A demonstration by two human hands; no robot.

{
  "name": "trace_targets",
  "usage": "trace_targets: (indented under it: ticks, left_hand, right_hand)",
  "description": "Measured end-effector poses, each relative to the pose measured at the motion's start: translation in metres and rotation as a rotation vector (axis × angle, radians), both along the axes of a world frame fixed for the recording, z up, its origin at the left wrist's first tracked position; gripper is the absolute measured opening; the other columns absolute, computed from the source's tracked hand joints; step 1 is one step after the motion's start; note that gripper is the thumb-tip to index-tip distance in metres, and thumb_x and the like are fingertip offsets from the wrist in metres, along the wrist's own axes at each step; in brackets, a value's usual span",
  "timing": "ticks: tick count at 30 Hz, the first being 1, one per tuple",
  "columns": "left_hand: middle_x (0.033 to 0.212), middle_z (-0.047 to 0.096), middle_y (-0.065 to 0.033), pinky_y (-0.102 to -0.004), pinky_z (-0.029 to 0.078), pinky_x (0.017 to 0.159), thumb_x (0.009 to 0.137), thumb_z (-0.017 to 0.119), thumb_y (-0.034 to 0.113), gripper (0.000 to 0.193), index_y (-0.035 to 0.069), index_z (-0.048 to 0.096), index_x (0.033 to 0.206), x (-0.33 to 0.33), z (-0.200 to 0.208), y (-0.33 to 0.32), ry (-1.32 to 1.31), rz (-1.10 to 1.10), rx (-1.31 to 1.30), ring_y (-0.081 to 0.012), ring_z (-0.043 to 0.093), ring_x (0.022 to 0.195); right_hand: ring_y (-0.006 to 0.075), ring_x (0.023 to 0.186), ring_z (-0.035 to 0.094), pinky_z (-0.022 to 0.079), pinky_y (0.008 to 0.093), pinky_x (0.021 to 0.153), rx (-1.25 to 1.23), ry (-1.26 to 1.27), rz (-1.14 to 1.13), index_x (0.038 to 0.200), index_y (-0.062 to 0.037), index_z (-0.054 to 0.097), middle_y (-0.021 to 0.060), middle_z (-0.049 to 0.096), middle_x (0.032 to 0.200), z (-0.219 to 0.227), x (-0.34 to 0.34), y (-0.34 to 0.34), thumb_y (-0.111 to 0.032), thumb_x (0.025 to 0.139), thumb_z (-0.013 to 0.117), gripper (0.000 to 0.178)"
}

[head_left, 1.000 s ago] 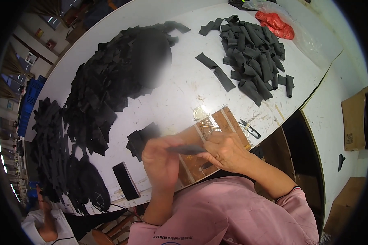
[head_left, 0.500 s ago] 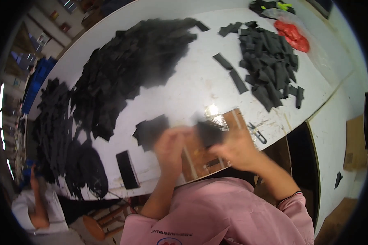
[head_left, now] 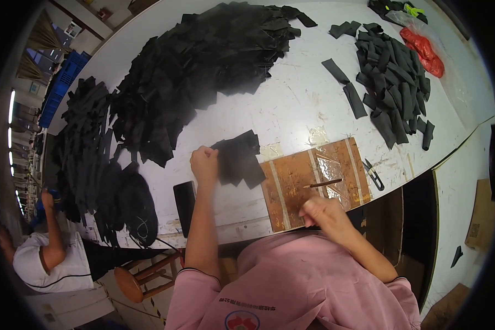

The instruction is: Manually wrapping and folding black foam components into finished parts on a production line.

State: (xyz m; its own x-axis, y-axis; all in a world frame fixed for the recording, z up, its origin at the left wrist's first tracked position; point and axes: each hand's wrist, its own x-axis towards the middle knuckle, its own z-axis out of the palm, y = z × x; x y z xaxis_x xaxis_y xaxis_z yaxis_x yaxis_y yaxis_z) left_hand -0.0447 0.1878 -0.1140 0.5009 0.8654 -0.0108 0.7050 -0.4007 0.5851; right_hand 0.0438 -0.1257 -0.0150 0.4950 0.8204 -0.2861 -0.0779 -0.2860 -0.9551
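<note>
Close to the middle of the table, my left hand (head_left: 204, 164) is closed at the left edge of a small loose pile of black fabric pieces (head_left: 237, 159); its fingertips seem to pinch that edge. My right hand (head_left: 325, 215) hovers over the near edge of a brown board (head_left: 283, 190) with pale tape strips. Its fingers are curled in, and nothing shows in them. Just beyond those fingers a thin dark pencil (head_left: 324, 183) lies across the board, apart from the hand. Small black-handled thread snips (head_left: 374, 175) rest right of the board.
A big heap of black fabric pieces (head_left: 203, 60) covers the far left, with black strips (head_left: 85, 143) beside it. Rolled dark pieces (head_left: 396, 82) pile up at right, near a red bag (head_left: 423, 52). A black phone (head_left: 185, 206) lies by my left forearm. Another person (head_left: 55, 253) sits at left.
The black piece that was between my hands above the board is gone from there. My left hand is now at the small pile, and my right hand is lower. The view has shifted.
</note>
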Motion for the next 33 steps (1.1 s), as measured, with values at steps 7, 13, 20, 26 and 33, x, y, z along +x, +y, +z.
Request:
trace_targets:
  ticks: [7, 13, 20, 26, 33]
  left_hand:
    - [0.088, 0.053, -0.0152, -0.0366, 0.042, 0.073, 0.069, 0.057, 0.002, 0.014, 0.001, 0.054, 0.082, -0.007, 0.036, -0.037, -0.421, -0.141, 0.241, -0.0315, 0.053, 0.082]
    - [0.094, 0.054, -0.0192, -0.0380, 0.045, 0.067, 0.065, 0.059, 0.003, 0.024, 0.000, 0.053, 0.089, -0.033, 0.036, -0.079, -0.025, -0.511, 0.399, -0.0341, 0.055, 0.080]
    - [0.095, 0.054, -0.0191, -0.0375, 0.045, 0.066, 0.067, 0.056, 0.004, 0.015, 0.001, 0.053, 0.082, -0.025, 0.017, -0.079, 0.274, -0.461, 0.439, -0.0302, 0.055, 0.081]
    - [0.084, 0.055, -0.0147, -0.0366, 0.045, 0.063, 0.068, 0.056, 0.004, 0.007, 0.004, 0.055, 0.075, -0.022, 0.029, -0.073, 0.344, -0.453, 0.347, -0.0281, 0.056, 0.074]
    - [0.068, 0.057, -0.0109, -0.0286, 0.043, 0.054, 0.066, 0.064, 0.003, 0.007, -0.001, 0.061, 0.071, -0.029, 0.046, -0.056, -0.237, -0.315, 0.139, -0.0207, 0.055, 0.059]
  right_hand:
    - [0.0362, 0.056, 0.051, 0.039, 0.0399, 0.054, -0.008, -0.277, 0.196, 0.068, 0.0044, 0.051, 0.0222, 0.049, 0.057, -0.004, -0.009, 0.028, -0.028, 0.087, 0.044, 0.039]
    - [0.0365, 0.059, 0.053, 0.039, 0.0419, 0.056, -0.096, -0.174, 0.229, 0.066, 0.0036, 0.051, 0.0219, 0.051, 0.058, -0.007, -0.015, 0.028, -0.030, 0.087, 0.043, 0.040]
    - [0.0401, 0.062, 0.052, 0.040, 0.0434, 0.058, -0.124, -0.184, 0.244, 0.067, 0.0032, 0.052, 0.0228, 0.052, 0.060, -0.017, -0.018, 0.025, -0.031, 0.087, 0.043, 0.041]
    - [0.0406, 0.063, 0.052, 0.040, 0.0438, 0.060, -0.138, -0.211, 0.273, 0.068, 0.0033, 0.053, 0.0230, 0.053, 0.061, -0.019, -0.019, 0.028, -0.031, 0.086, 0.044, 0.040]
    - [0.0284, 0.059, 0.056, 0.042, 0.0351, 0.054, -0.090, -0.289, 0.272, 0.072, 0.0027, 0.055, 0.0141, 0.055, 0.059, -0.021, -0.016, 0.032, -0.029, 0.087, 0.046, 0.036]
